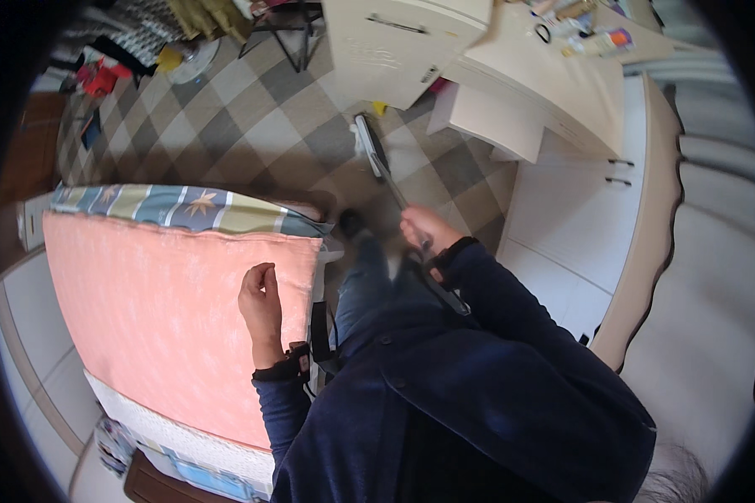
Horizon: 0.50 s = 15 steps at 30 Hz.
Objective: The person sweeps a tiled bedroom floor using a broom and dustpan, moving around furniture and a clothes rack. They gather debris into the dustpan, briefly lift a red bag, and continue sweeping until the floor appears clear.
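My right hand [428, 230] is closed round the grey handle of a long-handled broom [401, 194]. Its narrow grey-and-white head [369, 147] rests on the checked floor beyond my feet, too blurred to make out bristles. The handle's near end slants back past my waist on the right. My left hand [261, 303] hovers over the pink bed cover [159, 310] with its fingers curled together, nothing visible in them. Dark bands with small devices circle both wrists.
A bed with a striped leaf-patterned edge [201, 207] fills the left. White cabinets [579, 218] and a cream desk [554, 92] holding bottles line the right. Ahead stand a cream drawer unit [403, 50] and a folding stand [289, 38]. A small yellow piece [380, 108] lies by the drawers.
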{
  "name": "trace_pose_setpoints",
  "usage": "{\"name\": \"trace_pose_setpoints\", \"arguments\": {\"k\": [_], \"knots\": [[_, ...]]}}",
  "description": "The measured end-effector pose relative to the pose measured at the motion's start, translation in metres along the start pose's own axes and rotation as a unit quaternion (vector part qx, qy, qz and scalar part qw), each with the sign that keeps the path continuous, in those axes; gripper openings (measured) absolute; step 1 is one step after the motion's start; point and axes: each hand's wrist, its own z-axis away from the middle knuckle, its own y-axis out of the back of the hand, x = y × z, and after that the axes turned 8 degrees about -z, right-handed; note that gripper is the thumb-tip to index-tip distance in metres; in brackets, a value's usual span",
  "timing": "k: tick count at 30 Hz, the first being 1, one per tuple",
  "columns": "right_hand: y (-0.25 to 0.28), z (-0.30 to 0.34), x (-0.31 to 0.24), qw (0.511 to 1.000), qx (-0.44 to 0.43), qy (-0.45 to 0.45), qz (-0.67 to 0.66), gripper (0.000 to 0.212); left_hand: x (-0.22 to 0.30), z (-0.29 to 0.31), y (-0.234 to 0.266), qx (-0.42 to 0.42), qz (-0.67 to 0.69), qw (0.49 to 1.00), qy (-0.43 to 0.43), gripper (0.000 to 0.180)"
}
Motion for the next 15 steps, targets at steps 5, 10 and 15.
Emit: {"name": "trace_pose_setpoints", "arguments": {"k": [5, 10, 15], "knots": [[-0.042, -0.017, -0.041, 0.997, 0.004, -0.077, 0.019, 0.012, -0.014, -0.009, 0.019, 0.037, 0.016, 0.997, 0.059, 0.011], [-0.059, -0.027, -0.059, 0.988, 0.032, -0.042, 0.147, 0.017, -0.021, -0.003, 0.025, 0.077, 0.04, 0.988, 0.129, 0.011], [-0.086, -0.087, -0.08, 0.975, -0.001, -0.077, 0.209, 0.006, -0.019, 0.011, 0.02, 0.135, 0.07, 0.97, 0.188, 0.013]]}}
